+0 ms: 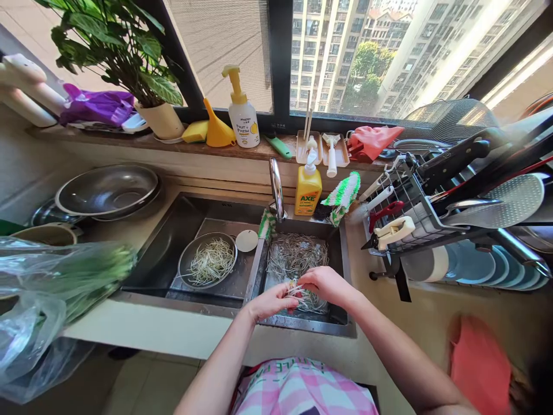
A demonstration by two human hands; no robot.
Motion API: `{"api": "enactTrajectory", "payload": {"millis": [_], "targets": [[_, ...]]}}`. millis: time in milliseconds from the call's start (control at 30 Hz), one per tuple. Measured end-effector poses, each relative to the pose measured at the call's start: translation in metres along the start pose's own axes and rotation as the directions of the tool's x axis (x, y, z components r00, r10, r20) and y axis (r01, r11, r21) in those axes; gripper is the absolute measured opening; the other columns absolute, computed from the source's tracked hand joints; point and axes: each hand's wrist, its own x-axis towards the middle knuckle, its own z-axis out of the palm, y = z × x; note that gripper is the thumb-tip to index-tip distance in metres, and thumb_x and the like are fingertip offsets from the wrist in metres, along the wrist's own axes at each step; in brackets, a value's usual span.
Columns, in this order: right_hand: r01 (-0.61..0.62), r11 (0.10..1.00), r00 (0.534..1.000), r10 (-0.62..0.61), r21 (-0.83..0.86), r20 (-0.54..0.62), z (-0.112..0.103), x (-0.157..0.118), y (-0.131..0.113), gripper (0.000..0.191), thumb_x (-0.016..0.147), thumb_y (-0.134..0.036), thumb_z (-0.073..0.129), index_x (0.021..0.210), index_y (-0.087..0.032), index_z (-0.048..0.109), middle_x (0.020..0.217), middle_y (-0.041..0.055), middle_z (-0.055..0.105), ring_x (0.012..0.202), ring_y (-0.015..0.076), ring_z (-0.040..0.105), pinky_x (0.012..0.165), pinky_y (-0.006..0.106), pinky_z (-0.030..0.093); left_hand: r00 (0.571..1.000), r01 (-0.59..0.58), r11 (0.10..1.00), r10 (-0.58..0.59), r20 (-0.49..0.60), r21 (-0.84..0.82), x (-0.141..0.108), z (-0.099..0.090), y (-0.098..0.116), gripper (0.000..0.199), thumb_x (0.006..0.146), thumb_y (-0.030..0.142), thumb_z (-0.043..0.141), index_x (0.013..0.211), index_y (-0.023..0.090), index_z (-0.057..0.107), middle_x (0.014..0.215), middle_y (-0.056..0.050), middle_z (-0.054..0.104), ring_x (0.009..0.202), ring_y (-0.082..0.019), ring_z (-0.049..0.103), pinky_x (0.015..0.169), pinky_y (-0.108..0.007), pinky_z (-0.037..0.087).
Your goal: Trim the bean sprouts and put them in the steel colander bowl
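Observation:
Over the right sink basin, my left hand has its fingers closed on a few thin pale strands. My right hand meets it from the other side, fingers bent and pinching at the same strands. Below both hands, many long thin root-like strands lie in the right basin, some brownish, some white. In the left basin a round metal bowl holds a heap of pale strands. Beside that bowl sits a small white round dish.
A chrome faucet stands behind the basins, with a yellow soap bottle near it. At right is a rack of utensils and dishes. Plastic-bagged greens lie at left, pans behind them.

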Motion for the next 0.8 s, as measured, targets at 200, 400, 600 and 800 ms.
{"api": "enactTrajectory", "payload": {"millis": [200, 400, 600, 800], "targets": [[-0.067, 0.995, 0.997, 0.065, 0.072, 0.03, -0.003, -0.007, 0.005, 0.013, 0.072, -0.018, 0.057, 0.078, -0.024, 0.067, 0.067, -0.0006, 0.065, 0.062, 0.0132, 0.057, 0.058, 0.02, 0.038, 1.0, 0.02, 1.0, -0.02, 0.008, -0.024, -0.001, 0.001, -0.002, 0.028, 0.071, 0.039, 0.059, 0.08, 0.014, 0.049, 0.064, 0.003, 0.049, 0.055, -0.006, 0.046, 0.063, -0.025, 0.041], [-0.173, 0.948, 0.981, 0.191, 0.268, -0.045, -0.006, -0.013, 0.009, 0.017, 0.079, -0.019, 0.046, 0.083, -0.02, 0.062, 0.069, -0.0016, 0.062, 0.06, 0.0106, 0.054, 0.055, 0.019, 0.039, 0.999, 0.026, 0.989, -0.029, -0.018, -0.143, -0.001, 0.004, 0.001, 0.03, 0.069, 0.041, 0.061, 0.075, 0.015, 0.047, 0.058, 0.005, 0.048, 0.049, -0.005, 0.044, 0.068, -0.03, 0.045], [-0.223, 0.907, 0.964, 0.26, 0.357, -0.059, 0.005, -0.014, 0.012, 0.017, 0.079, -0.018, 0.044, 0.08, -0.018, 0.06, 0.066, -0.0016, 0.062, 0.054, 0.009, 0.051, 0.049, 0.018, 0.037, 1.0, 0.011, 0.984, -0.011, -0.003, -0.179, 0.0, 0.004, 0.0, 0.029, 0.072, 0.04, 0.059, 0.077, 0.015, 0.047, 0.059, 0.005, 0.047, 0.05, -0.005, 0.043, 0.071, -0.035, 0.046], [-0.337, 0.917, 0.885, 0.386, 0.214, -0.26, 0.012, -0.01, 0.024, 0.015, 0.079, -0.022, 0.045, 0.081, -0.019, 0.06, 0.059, -0.0028, 0.06, 0.046, 0.0089, 0.048, 0.045, 0.018, 0.034, 1.0, 0.013, 0.998, -0.015, -0.028, -0.065, 0.003, 0.003, -0.001, 0.03, 0.074, 0.044, 0.055, 0.076, 0.014, 0.047, 0.061, 0.005, 0.046, 0.05, -0.005, 0.043, 0.065, -0.028, 0.043]]}}
